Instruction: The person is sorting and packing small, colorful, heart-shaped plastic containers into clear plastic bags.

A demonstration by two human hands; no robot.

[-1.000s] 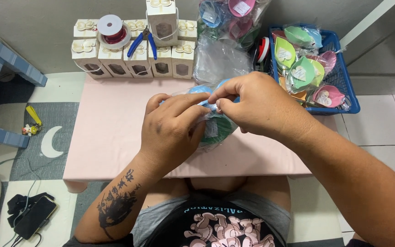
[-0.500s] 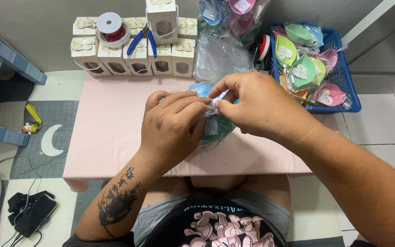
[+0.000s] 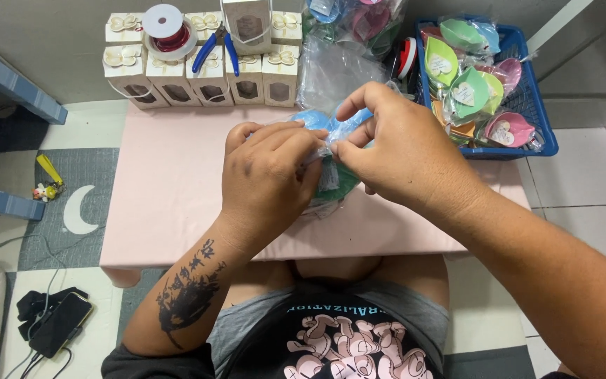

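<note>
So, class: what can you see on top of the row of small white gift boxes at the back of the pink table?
On the white gift boxes rest a spool of red ribbon, blue-handled pliers and one taller box. The box tops beneath these are covered.

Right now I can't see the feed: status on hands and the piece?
Left hand and right hand both pinching clear-wrapped blue-green piece above pink table. Nothing in the way.

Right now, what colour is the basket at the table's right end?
Blue. The plastic basket shows best in the head view, holding wrapped leaf-shaped items.
</note>
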